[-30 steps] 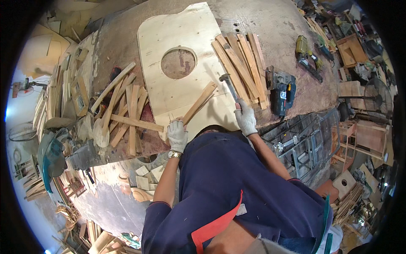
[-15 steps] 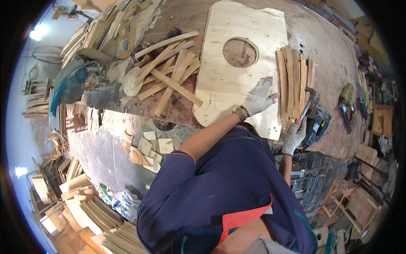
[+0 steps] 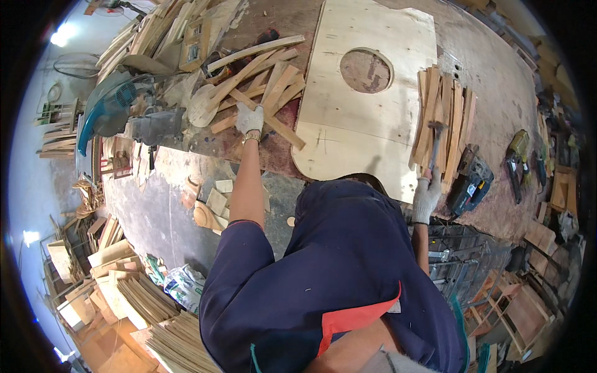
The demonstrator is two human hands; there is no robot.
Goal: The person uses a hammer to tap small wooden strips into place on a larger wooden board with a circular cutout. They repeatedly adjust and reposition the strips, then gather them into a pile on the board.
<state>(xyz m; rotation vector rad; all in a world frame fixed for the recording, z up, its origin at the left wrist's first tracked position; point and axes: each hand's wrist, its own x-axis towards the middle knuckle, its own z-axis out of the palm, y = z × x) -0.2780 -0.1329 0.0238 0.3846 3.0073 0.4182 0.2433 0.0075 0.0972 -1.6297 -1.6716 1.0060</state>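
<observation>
My left hand [image 3: 250, 118], in a white knit glove, is at the near edge of a loose pile of wooden strips [image 3: 283, 127], its fingers closed over one of them; the fingertips are partly hidden. In my gloved right hand [image 3: 426, 198] a hammer [image 3: 431, 155] is gripped by its handle, head pointing away from me. The hammer head hangs over a row of wooden strips [image 3: 457, 118] lying side by side. Between my hands lies a pale plywood panel [image 3: 354, 140] with a round hole and a curved near left corner.
A dark power tool [image 3: 471, 185] lies right of my right hand, and a yellow-green tool [image 3: 516, 152] farther right. On the left stands a saw with a teal guard [image 3: 93, 118]. Wood offcuts [image 3: 217, 202] lie below the bench edge. Stacked boards [image 3: 143, 298] fill the lower left.
My left hand has left the plywood panel and moved left to the strip pile. My right hand has shifted slightly, swinging the hammer head leftward over the strip row. The view has shifted a little.
</observation>
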